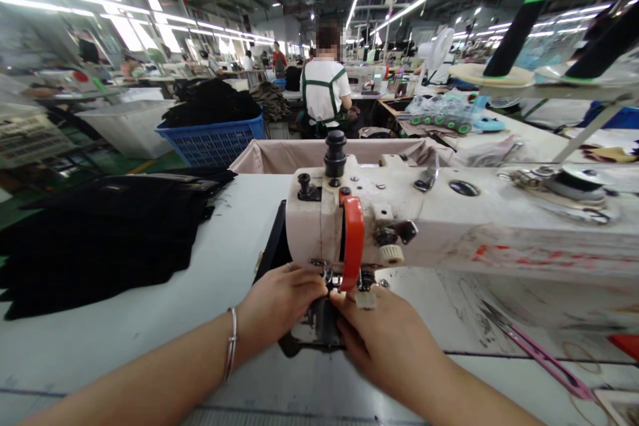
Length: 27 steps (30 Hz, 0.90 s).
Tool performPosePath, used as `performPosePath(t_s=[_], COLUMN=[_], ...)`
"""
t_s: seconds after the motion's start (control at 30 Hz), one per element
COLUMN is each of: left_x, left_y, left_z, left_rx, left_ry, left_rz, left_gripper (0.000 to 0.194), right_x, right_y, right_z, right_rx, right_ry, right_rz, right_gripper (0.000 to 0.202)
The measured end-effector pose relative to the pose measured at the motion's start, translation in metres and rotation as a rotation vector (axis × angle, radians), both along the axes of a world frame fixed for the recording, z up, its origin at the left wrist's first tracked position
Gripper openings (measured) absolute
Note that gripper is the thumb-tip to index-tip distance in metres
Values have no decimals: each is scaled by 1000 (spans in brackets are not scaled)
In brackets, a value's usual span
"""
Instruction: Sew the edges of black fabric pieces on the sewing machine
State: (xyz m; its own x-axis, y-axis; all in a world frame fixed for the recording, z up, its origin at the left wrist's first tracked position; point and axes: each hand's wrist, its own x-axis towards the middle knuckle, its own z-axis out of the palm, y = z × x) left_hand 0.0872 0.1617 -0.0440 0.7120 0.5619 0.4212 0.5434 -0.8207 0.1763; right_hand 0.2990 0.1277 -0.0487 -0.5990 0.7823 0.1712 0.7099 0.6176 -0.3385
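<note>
A white sewing machine point(319, 226) with an orange-red lever guard point(353, 239) stands before me. At its needle, the fingertips of my left hand point(282, 296) are pinched together on dark cloth, coming in from the left. My right hand point(384, 326) is closed on the other side, its fingertips close to the left ones and partly under the guard. Black cloth point(273, 249) shows to the left of the machine head and a dark strip point(327, 323) runs between my hands over the metal plate. My fingers hide most of the gripped part.
A pile of black cloth pieces point(104, 233) lies on the table at left. Pink-handled thread snips point(544, 359) lie at right. Behind the machine are a pinkish cloth-lined bin point(279, 154), a blue basket point(214, 140) of black cloth, and a seated person point(324, 90). Thread cones point(516, 36) stand upper right.
</note>
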Motion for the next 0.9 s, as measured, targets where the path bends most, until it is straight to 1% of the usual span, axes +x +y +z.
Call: performPosePath(t_s=[0.13,0.27,0.37,0.5,0.77,0.83,0.9], left_x=[-4,-5,-5,-5,-2,0,2], left_y=[8,12,12,12,8,6,3], left_z=[-5,-8,-9,-10,-12,-9,-2], left_rx=[36,61,61,46,6,-13,-39], left_ry=[15,18,22,30,93,124,172], left_rz=[49,89,98,119,210,235,239], left_gripper=[21,23,24,22,20,20,20], right_x=[-1,0,0,0,0,1,2], right_y=[1,1,1,2,1,1,0], right_z=[-3,-6,-6,-7,-8,-8,-8], right_rx=[41,58,63,57,71,77,86], right_ry=[-3,20,35,60,68,66,67], right_rz=[-16,-24,-19,-19,-24,-23,-24], right_gripper=[28,28,29,24,20,21,22])
